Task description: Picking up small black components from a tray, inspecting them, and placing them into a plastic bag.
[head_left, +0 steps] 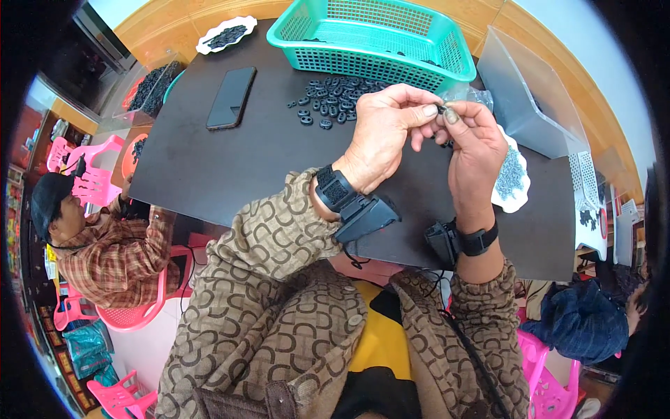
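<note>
My left hand and my right hand meet over the table, both pinching one small black piece between thumbs and fingertips. The fingers cover most of it, so its exact shape is hidden. Just left of my hands lies a loose spread of black oval pieces with two holes, like cord locks. By my right hand stands a scalloped white plate holding a heap of tiny silvery-grey parts, too small to make out clearly.
A green plastic basket stands at the far edge, beside a clear plastic bin. A phone and a white dish of black parts lie on the dark table. At left sits a person in a plaid shirt.
</note>
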Demonstrator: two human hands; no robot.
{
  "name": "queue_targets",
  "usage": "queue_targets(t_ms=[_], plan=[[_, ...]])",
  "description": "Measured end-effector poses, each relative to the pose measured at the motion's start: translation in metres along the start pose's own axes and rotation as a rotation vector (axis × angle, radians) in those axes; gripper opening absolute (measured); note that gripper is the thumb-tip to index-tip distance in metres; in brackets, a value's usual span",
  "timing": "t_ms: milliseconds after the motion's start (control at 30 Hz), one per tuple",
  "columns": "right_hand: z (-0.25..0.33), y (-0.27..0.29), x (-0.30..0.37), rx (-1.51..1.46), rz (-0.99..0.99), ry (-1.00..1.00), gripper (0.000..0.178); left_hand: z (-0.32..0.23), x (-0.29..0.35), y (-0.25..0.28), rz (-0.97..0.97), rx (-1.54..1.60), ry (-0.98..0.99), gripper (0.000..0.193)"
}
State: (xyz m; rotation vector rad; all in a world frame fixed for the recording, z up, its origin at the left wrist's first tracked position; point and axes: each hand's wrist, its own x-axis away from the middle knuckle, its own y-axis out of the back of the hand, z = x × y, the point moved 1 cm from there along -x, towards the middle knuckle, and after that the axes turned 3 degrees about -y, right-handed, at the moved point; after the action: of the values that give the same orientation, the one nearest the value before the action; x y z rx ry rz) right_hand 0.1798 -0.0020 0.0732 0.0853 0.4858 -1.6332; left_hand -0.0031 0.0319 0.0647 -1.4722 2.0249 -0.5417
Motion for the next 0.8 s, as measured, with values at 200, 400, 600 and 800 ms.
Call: queue_targets(t_ms=[200,400,600,800], plan=[[-0.004,0.001,-0.001,-0.063,0.024,-0.045,0.011,0.003,0.001,-0.004,-0.033,-0.078,0.005,0.017],[-0.001,-0.001,0.001,-0.082,0.018,-0.067,0.011,0.0,0.002,-0.005,-0.055,-0.009,0.037,0.011],[0.004,-0.001,0.006,-0.056,0.028,-0.074,0.01,-0.002,0.005,-0.008,0.011,-0.031,-0.036,0.016],[0.015,0.007,0.009,0.043,0.004,-0.028,0.012,-0.005,0.011,-0.01,0.008,-0.012,-0.026,0.017]])
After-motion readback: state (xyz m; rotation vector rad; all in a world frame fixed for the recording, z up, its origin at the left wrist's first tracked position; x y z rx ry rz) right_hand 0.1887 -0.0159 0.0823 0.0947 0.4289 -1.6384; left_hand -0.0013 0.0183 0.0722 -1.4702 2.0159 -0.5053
